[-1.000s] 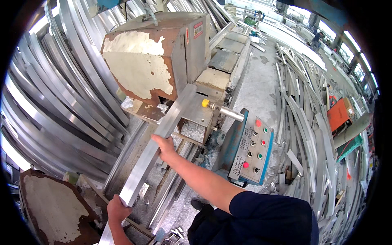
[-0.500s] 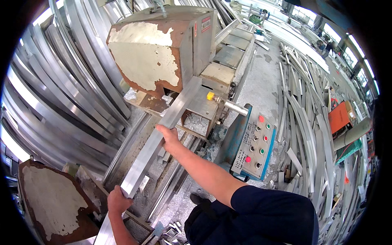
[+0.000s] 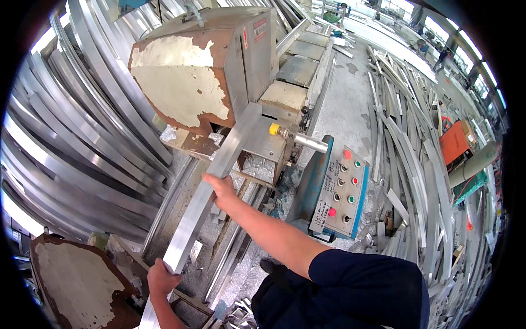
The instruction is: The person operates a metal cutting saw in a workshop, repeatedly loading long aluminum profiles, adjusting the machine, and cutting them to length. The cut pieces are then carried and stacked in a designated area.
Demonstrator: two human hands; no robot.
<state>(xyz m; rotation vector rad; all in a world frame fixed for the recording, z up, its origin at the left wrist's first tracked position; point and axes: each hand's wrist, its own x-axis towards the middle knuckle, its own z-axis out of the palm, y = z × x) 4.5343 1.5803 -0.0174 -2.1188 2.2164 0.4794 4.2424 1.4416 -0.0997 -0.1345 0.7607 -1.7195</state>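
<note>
A long silvery metal profile (image 3: 193,225) runs from the lower edge up to the saw-like machine (image 3: 181,77) with a rusty, peeling cream housing. Its far end lies on the metal bed beside that housing. My right hand (image 3: 221,192) grips the profile about midway, thumb across the top face and the other fingers hidden at the side. Lower down, my left hand (image 3: 161,278) is closed round the same profile, its fingers partly hidden. A clamp cylinder with a yellow tip (image 3: 274,129) points toward the profile's far end, apart from it.
A control panel (image 3: 341,189) with coloured buttons stands right of the machine. A second rusty housing (image 3: 76,279) sits at lower left. Long metal profiles (image 3: 82,126) lean at left; more lie in a heap (image 3: 408,164) at right. Metal offcuts (image 3: 239,318) litter the floor near my feet.
The view has shifted slightly, so the machine and panel appear a little further left. Both hands keep their hold on the profile, which still lies along the machine bed.
</note>
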